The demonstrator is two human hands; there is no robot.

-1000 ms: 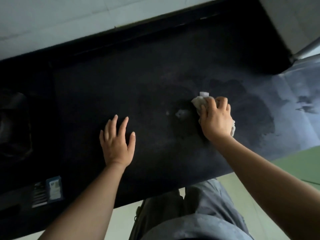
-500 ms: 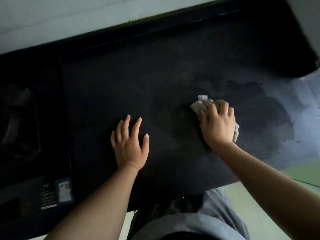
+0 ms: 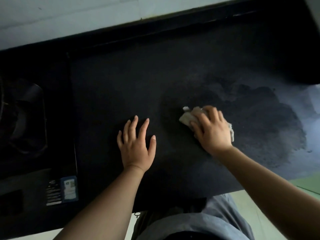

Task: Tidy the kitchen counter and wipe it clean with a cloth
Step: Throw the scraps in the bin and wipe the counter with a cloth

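At nine o'clock: a dark stove [image 3: 26, 118], too dim to read in detail, with a blue label [image 3: 69, 187] down at seven o'clock.

Just left of centre: left hand [image 3: 136, 146] flat on the black counter [image 3: 121, 84], fingers straight and spread apart, holding nothing, seemingly as a brace.

At two o'clock from it, and apart from it: right hand [image 3: 210, 130] pressing on a pale crumpled cloth [image 3: 186, 117], fingers curled over the wad and gripping it. Cloth on the counter just right of centre, poking out at ten and four o'clock of the hand.

Toward three o'clock: a darker, damp-looking patch [image 3: 259, 127], paler sheen beyond.

Mid-wipe, by the look of it. To do it well:
- Press with the whole palm, not the fingertips.
- Sweep in overlapping passes from the damp patch toward nine o'clock.
- Lift the left hand before reaching its spot.
- Refold the cloth once soiled.
- Finish along the near edge at six o'clock.
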